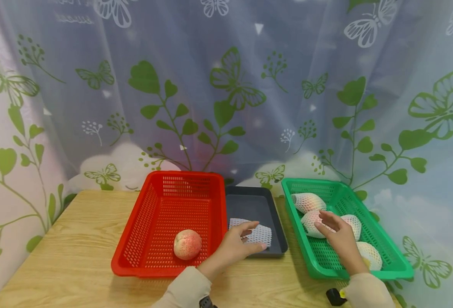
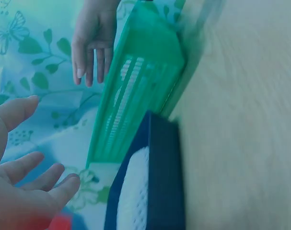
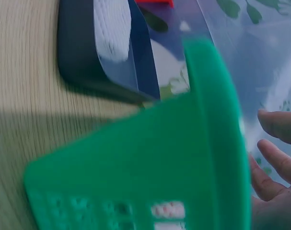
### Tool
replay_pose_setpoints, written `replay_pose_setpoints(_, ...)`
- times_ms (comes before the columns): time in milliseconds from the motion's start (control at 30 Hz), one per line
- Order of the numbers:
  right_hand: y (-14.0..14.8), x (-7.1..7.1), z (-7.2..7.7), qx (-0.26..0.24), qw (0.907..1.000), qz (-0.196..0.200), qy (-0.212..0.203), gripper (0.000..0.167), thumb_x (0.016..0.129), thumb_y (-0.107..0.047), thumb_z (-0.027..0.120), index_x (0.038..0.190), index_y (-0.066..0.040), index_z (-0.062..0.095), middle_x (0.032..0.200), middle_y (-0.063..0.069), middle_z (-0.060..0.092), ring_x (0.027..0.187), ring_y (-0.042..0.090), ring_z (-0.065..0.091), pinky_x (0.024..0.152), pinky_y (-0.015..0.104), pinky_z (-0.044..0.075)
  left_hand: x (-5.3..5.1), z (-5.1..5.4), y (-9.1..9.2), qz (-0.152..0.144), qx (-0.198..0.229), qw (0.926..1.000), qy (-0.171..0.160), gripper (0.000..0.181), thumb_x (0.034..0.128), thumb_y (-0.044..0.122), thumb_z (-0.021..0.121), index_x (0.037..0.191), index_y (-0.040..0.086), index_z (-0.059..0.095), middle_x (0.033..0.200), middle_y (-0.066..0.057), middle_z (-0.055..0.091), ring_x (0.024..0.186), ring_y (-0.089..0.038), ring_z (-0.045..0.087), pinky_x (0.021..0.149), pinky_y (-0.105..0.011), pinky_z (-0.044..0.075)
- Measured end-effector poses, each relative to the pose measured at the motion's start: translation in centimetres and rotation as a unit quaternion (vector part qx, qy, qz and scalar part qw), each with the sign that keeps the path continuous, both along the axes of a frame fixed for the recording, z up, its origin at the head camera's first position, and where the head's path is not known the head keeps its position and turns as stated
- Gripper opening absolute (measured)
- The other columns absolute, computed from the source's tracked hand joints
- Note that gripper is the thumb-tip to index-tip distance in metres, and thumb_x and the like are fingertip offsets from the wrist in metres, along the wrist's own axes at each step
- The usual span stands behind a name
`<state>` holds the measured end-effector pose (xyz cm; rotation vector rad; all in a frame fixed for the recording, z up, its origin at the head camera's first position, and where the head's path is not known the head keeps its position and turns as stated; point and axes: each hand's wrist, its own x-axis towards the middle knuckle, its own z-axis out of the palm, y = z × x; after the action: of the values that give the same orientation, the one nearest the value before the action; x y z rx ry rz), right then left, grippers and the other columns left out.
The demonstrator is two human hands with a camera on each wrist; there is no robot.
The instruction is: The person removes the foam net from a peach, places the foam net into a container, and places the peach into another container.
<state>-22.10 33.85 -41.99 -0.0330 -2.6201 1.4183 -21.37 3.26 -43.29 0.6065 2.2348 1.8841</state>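
Observation:
My left hand [image 1: 236, 246] hovers over the near part of the dark tray [image 1: 249, 199], thumb and fingers spread apart and holding nothing. A white foam net sleeve [image 1: 263, 235] lies flat in that tray, partly hidden by the hand. Over the green basket [image 1: 315, 267] is my right hand [image 1: 342, 239], fingers loosely bent and nothing in them. Several peaches in foam nets, one of them a pinkish netted peach [image 1: 312, 223], lie in this basket, partly covered by that hand. A bare pink-and-yellow peach [image 1: 187, 244] sits in the red basket [image 1: 134, 271].
The red basket, dark tray and green basket stand side by side on a wooden table [image 1: 69, 252]. Behind them hangs a curtain [image 1: 195, 98] with leaves and butterflies. A small black object [image 1: 335, 297] is by the right sleeve at the near edge.

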Motion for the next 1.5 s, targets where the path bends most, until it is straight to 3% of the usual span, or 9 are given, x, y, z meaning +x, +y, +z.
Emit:
replay_pose_setpoints(167, 2.0, 0.8, 0.1, 0.007, 0.9997, -0.020, -0.014, 0.064, 0.097, -0.039, 0.054, 0.146, -0.004, 0.035, 0.144, 0.020, 0.040, 0.129, 0.035, 0.039, 0.076, 0.006, 0.042, 0.6, -0.5, 2.1, 0.005, -0.006, 0.9995, -0.029, 0.061, 0.0808, 0.024, 0.078, 0.136, 0.012, 0.054, 0.140, -0.010, 0.051, 0.125, -0.039, 0.049, 0.100, -0.046, 0.046)
replay_pose_setpoints(333, 3.9, 1.4, 0.1, 0.020, 0.9971, -0.060, -0.043, 0.070, 0.094, -0.047, 0.055, 0.147, -0.006, 0.035, 0.144, 0.018, 0.040, 0.126, 0.027, 0.041, 0.076, 0.007, 0.043, 1.4, -0.9, 4.4, 0.013, 0.013, 0.9978, -0.064, 0.059, 0.0802, 0.020, 0.078, 0.134, 0.012, 0.056, 0.138, -0.009, 0.052, 0.123, -0.037, 0.051, 0.097, -0.044, 0.048)
replay_pose_setpoints(467, 5.5, 1.8, -0.2, 0.028, 0.9945, -0.078, -0.064, 0.075, 0.092, -0.051, 0.055, 0.149, -0.007, 0.032, 0.146, 0.015, 0.039, 0.124, 0.025, 0.042, 0.088, 0.027, 0.049, 2.0, -1.4, 6.3, 0.021, 0.043, 0.9944, -0.094, 0.058, 0.0790, 0.016, 0.079, 0.132, 0.010, 0.057, 0.135, -0.009, 0.055, 0.121, -0.036, 0.053, 0.095, -0.042, 0.049)
replay_pose_setpoints(567, 6.6, 2.2, -0.5, 0.033, 0.9936, -0.080, -0.072, 0.078, 0.092, -0.052, 0.054, 0.150, -0.005, 0.029, 0.147, 0.017, 0.036, 0.124, 0.030, 0.039, 0.093, 0.047, 0.046, 2.4, -1.7, 7.8, 0.026, 0.069, 0.9888, -0.130, 0.058, 0.0786, 0.014, 0.079, 0.131, 0.009, 0.057, 0.134, -0.009, 0.056, 0.121, -0.035, 0.053, 0.094, -0.042, 0.050)
replay_pose_setpoints(633, 7.3, 2.3, -0.7, 0.037, 0.9933, -0.080, -0.074, 0.079, 0.093, -0.052, 0.053, 0.150, -0.003, 0.027, 0.147, 0.021, 0.034, 0.125, 0.033, 0.038, 0.094, 0.052, 0.044, 2.7, -1.8, 8.7, 0.031, 0.077, 0.9844, -0.155, 0.058, 0.0785, 0.014, 0.080, 0.131, 0.009, 0.057, 0.132, -0.009, 0.056, 0.121, -0.035, 0.053, 0.092, -0.043, 0.051)
replay_pose_setpoints(900, 9.8, 2.8, -0.8, 0.046, 0.9909, -0.054, -0.114, 0.085, 0.094, -0.051, 0.051, 0.150, 0.003, 0.018, 0.150, 0.031, 0.021, 0.132, 0.048, 0.026, 0.097, 0.061, 0.038, 3.8, -1.8, 11.8, 0.046, 0.114, 0.9714, -0.203, 0.058, 0.0766, 0.008, 0.080, 0.130, 0.007, 0.056, 0.125, -0.010, 0.059, 0.115, -0.035, 0.055, 0.091, -0.049, 0.050)
replay_pose_setpoints(1033, 10.4, 2.8, -0.5, 0.086, 0.9870, -0.038, -0.130, 0.086, 0.095, -0.053, 0.050, 0.149, 0.005, 0.017, 0.149, 0.035, 0.020, 0.132, 0.053, 0.024, 0.095, 0.065, 0.036, 4.1, -1.9, 12.5, 0.040, 0.129, 0.9643, -0.228, 0.058, 0.0779, 0.004, 0.078, 0.131, 0.003, 0.053, 0.125, -0.013, 0.059, 0.113, -0.035, 0.056, 0.092, -0.050, 0.050)
replay_pose_setpoints(1233, 11.0, 2.2, -0.2, 0.166, 0.9720, 0.000, -0.166, 0.084, 0.095, -0.051, 0.052, 0.147, 0.007, 0.021, 0.147, 0.038, 0.020, 0.128, 0.059, 0.024, 0.091, 0.067, 0.038, 4.2, -2.1, 13.1, 0.045, 0.169, 0.9497, -0.259, 0.053, 0.0806, -0.001, 0.073, 0.129, -0.005, 0.053, 0.113, -0.009, 0.063, 0.103, -0.027, 0.063, 0.088, -0.040, 0.053)
replay_pose_setpoints(1500, 12.5, 1.0, -0.6, 0.173, 0.9604, 0.043, -0.214, 0.087, 0.092, -0.051, 0.057, 0.144, 0.011, 0.025, 0.145, 0.041, 0.019, 0.125, 0.062, 0.024, 0.089, 0.065, 0.041, 4.3, -2.4, 13.4, 0.054, 0.167, 0.9471, -0.269, 0.043, 0.0819, 0.001, 0.072, 0.123, -0.003, 0.058, 0.109, -0.009, 0.066, 0.099, -0.021, 0.063, 0.086, -0.038, 0.054)
